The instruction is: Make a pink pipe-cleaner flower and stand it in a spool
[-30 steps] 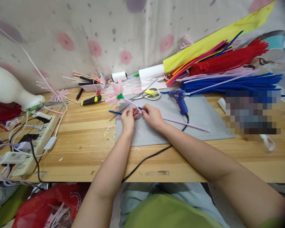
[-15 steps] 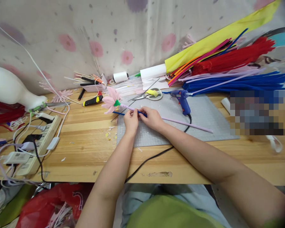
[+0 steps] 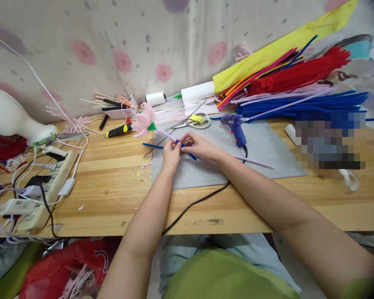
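Note:
My left hand (image 3: 171,154) is closed in a pinch on the lilac-wrapped stem (image 3: 164,133) of a pink pipe-cleaner flower (image 3: 144,121), which has a green base. A blue pipe cleaner (image 3: 190,155) crosses the stem at my fingertips; one end sticks out left below the flower, the other points down to the right. Close beside, my right hand (image 3: 198,146) has thumb and fingers pinched at the crossing, though what exactly lies between them is partly hidden. Under both hands is a grey cutting mat (image 3: 202,174). A lilac pipe cleaner (image 3: 255,161) lies right of the wrists.
Behind the hands are scissors (image 3: 202,120) and thin dark rods. A blue glue gun (image 3: 236,128) stands on the mat, its black cord (image 3: 199,202) running to the table edge. Blue pipe cleaners (image 3: 299,106) lie at back right. At left is a power strip (image 3: 60,174).
The blue pipe cleaner now shows a longer free end below my right fingers. My right fingers have lifted and loosened slightly. The flower has tilted a little upward.

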A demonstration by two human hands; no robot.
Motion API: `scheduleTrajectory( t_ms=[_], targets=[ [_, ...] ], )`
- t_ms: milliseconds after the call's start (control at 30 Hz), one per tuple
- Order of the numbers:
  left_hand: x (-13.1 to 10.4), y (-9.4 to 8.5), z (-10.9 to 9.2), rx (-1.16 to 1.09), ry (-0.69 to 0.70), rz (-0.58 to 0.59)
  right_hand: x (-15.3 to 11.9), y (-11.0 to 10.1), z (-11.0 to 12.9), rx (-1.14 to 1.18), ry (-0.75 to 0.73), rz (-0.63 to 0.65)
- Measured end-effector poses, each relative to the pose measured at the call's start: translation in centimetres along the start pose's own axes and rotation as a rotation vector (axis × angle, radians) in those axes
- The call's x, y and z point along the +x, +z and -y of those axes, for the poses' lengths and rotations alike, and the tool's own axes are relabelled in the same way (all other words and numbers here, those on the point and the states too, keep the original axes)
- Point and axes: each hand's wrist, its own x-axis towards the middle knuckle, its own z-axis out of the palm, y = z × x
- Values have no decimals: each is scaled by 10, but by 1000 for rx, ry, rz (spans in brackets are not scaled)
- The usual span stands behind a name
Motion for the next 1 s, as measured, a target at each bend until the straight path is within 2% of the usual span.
scheduleTrajectory(
  t_ms=[67,100,200,333,500,600,700,800,900,1000],
  targets=[
    [0,-1,-3,8,-6,13,-2,-11,6,-82,-20,121],
    [-1,0,-4,17,-11,31,-4,-16,9,-134,-22,143],
    [-2,-1,-7,55,6,40,-7,-27,17,-348,2,76],
    [1,-7,-11,86,68,-41,-10,-42,14,-739,89,-81],
    [3,-10,-16,71,46,-68,-15,-45,-1,-1014,19,-13],
    [-1,-6,-15,56,-5,-36,-18,-40,-3,-1029,41,-117],
    [-5,-3,-12,36,-17,-5,-23,-39,4,-932,63,-261],
    [-6,-3,-9,33,-23,9,-30,-42,9,-863,-28,-333],
    [-8,-3,-8,30,-13,26,-34,-42,9,-879,-147,-283],
    [-10,-2,-7,31,21,37,-35,-39,7,-938,-151,-190]
  ],
)
